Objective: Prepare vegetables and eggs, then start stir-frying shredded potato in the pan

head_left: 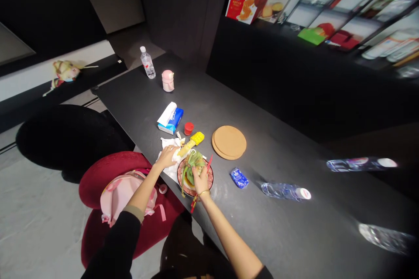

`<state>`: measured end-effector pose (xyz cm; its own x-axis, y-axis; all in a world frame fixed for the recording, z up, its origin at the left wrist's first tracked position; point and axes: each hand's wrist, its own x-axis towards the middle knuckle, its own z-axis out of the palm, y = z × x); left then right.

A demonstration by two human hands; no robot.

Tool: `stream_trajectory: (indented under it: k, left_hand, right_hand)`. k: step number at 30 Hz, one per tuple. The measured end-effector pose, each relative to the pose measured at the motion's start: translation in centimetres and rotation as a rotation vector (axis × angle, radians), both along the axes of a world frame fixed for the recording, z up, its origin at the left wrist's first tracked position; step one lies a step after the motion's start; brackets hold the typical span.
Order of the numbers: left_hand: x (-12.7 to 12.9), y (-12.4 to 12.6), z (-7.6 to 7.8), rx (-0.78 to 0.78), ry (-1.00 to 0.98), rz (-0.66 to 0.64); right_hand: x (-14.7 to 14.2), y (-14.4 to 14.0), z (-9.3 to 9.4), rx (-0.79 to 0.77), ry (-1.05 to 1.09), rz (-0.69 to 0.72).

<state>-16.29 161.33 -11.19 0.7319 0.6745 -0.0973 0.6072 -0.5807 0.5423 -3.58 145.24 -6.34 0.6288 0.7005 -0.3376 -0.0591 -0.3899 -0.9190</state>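
Right now the right hand (200, 179) rests on green leafy food (193, 162) piled on a round plate (209, 179) near the tabletop (281, 226) edge, fingers curled onto the greens and apparently around red chopsticks (202, 182); the grip is too small to confirm. The left hand (167, 157) lies flat, fingers spread, on white tissue (168, 143) just left of the plate. Pressing the tissue down while lifting the leaves gently seems wise, as the plate sits close to the edge. Just beyond the fingers lie a yellow corn-shaped piece (193, 142), red cap (188, 128), tissue pack (170, 118) and cork mats (229, 142); a blue packet (239, 178) and lying bottle (285, 192) crowd the right.
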Motion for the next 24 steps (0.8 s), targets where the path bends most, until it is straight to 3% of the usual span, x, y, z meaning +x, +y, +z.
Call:
stream_trajectory:
  k: [5, 10, 16, 19, 24]
  left_hand:
    - [0.1, -0.6, -0.2, -0.041, -0.067, 0.031]
    - [0.0, -0.8, 0.5, -0.102, -0.160, 0.082]
    - [0.1, -0.2, 1.8, -0.109, -0.159, 0.142]
    - [0.3, 0.0, 2.4, -0.102, -0.179, 0.186]
    - [0.9, -0.4, 3.5, -0.137, -0.201, 0.285]
  right_hand:
    - [0.2, -0.8, 0.0, -0.164, -0.127, 0.107]
    - [-0.1, -1.0, 0.5, -0.254, -0.364, 0.149]
    - [0.7, -3.2, 0.0, -0.067, -0.487, 0.224]
    - [1.1, -4.6, -0.9, 0.020, -0.478, 0.138]
    - [2.0, -5.3, -2.0, -0.006, -0.423, 0.003]
